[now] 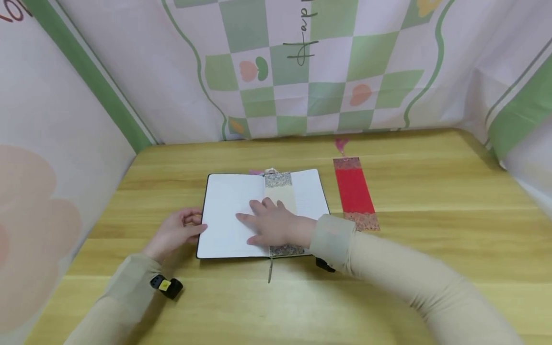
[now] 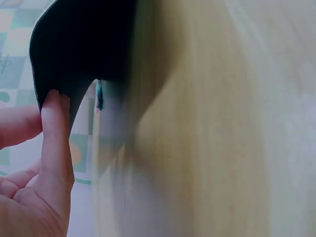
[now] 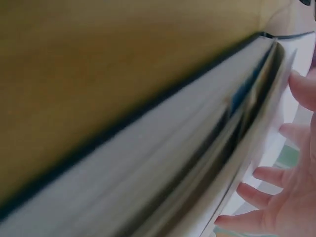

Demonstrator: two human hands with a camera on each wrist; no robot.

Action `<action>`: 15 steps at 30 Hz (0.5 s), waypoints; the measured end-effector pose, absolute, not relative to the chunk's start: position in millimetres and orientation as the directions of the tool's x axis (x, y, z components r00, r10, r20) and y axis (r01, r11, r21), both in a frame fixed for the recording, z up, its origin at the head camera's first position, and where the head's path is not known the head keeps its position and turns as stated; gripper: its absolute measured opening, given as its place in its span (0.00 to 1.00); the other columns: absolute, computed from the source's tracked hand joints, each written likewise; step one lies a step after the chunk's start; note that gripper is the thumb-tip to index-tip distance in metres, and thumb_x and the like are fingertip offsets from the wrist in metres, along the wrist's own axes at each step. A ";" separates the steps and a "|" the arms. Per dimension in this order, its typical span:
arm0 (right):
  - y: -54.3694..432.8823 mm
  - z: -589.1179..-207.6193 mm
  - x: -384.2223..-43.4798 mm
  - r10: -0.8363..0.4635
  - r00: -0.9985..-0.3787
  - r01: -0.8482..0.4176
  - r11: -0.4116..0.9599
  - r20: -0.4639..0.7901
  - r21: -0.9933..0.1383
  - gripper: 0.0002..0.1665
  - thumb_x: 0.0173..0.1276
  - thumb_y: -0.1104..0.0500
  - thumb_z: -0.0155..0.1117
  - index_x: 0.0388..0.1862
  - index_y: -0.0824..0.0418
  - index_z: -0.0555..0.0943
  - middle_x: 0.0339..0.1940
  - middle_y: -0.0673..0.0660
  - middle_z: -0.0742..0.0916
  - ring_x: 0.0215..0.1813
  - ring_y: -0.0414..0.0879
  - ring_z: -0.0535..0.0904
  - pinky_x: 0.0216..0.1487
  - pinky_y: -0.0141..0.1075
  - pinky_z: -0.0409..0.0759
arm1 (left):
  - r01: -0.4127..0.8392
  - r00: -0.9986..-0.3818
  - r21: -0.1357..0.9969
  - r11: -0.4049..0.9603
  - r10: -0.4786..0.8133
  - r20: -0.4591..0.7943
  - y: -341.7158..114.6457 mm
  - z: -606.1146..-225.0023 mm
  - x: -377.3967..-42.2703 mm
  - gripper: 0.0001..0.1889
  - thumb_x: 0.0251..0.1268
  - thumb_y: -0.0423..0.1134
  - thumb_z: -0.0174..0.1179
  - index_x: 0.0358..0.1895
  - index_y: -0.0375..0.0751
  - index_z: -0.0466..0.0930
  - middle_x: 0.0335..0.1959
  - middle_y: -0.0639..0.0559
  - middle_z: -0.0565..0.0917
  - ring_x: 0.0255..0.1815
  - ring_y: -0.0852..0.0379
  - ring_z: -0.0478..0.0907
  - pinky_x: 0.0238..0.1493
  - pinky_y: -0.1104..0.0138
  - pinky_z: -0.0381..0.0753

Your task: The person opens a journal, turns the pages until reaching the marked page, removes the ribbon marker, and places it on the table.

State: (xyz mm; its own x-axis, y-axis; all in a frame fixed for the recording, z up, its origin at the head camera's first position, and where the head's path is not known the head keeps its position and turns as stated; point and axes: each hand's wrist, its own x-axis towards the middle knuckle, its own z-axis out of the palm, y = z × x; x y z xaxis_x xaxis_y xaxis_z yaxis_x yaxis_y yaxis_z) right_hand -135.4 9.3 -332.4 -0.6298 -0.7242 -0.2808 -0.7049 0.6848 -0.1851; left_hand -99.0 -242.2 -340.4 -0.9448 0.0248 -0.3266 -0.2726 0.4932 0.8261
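An open notebook point(image 1: 226, 199) with white pages and a dark cover point(image 2: 81, 44) lies on the wooden table. At its left edge, my left hand point(image 1: 174, 235) pinches the cover and pages between thumb and fingers; the left wrist view shows that cover raised off the table. My right hand point(image 1: 276, 227) rests with spread fingers across the middle of the spread. Beneath it lies a cream bookmark point(image 1: 282, 193) with grey lace-patterned ends, along the inner side of the right page. In the right wrist view, other inserts show between the pages point(image 3: 163, 143).
A red bookmark point(image 1: 353, 189) with lace-patterned ends and a pink tassel point(image 1: 341, 145) lies right of the notebook, close to the right sleeve. A thin ribbon point(image 1: 270, 270) hangs from the notebook's bottom edge. Behind the table point(image 1: 453, 191) hangs a checked curtain point(image 1: 289, 62).
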 end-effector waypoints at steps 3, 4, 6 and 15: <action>11.0 -328.0 -138.6 -0.733 -0.632 -0.708 0.678 -0.254 -0.198 0.40 0.68 0.36 0.52 0.75 0.44 0.55 0.74 0.61 0.60 0.70 0.62 0.58 0.66 0.59 0.62 | -0.274 -0.946 0.838 0.472 0.025 -0.323 -239.2 -338.2 -98.8 0.26 0.64 0.31 0.58 0.64 0.27 0.62 0.43 0.46 0.74 0.38 0.60 0.75 0.39 0.66 0.82; 12.4 -325.6 -140.4 -0.732 -0.640 -0.700 0.681 -0.235 -0.214 0.40 0.68 0.36 0.52 0.75 0.45 0.57 0.73 0.61 0.62 0.70 0.62 0.59 0.65 0.58 0.63 | -0.276 -0.946 0.842 0.464 0.023 -0.323 -238.6 -337.1 -98.3 0.26 0.65 0.30 0.58 0.64 0.27 0.62 0.43 0.46 0.74 0.38 0.60 0.75 0.39 0.66 0.82; 17.8 -321.2 -146.0 -0.708 -0.686 -0.654 0.702 -0.170 -0.282 0.38 0.68 0.38 0.53 0.73 0.50 0.60 0.72 0.62 0.65 0.70 0.61 0.60 0.66 0.57 0.64 | -0.271 -0.948 0.847 0.457 0.024 -0.317 -237.5 -334.5 -97.8 0.26 0.65 0.31 0.58 0.64 0.27 0.62 0.43 0.46 0.73 0.38 0.60 0.74 0.39 0.67 0.81; 65.0 -309.3 -182.5 -0.259 -0.940 -0.035 0.716 -0.220 -0.698 0.45 0.63 0.50 0.64 0.73 0.63 0.55 0.71 0.70 0.62 0.70 0.63 0.60 0.66 0.55 0.65 | -0.249 -0.955 0.846 0.471 0.024 -0.294 -237.8 -329.9 -98.2 0.25 0.64 0.31 0.58 0.63 0.28 0.64 0.42 0.46 0.73 0.37 0.58 0.74 0.38 0.67 0.81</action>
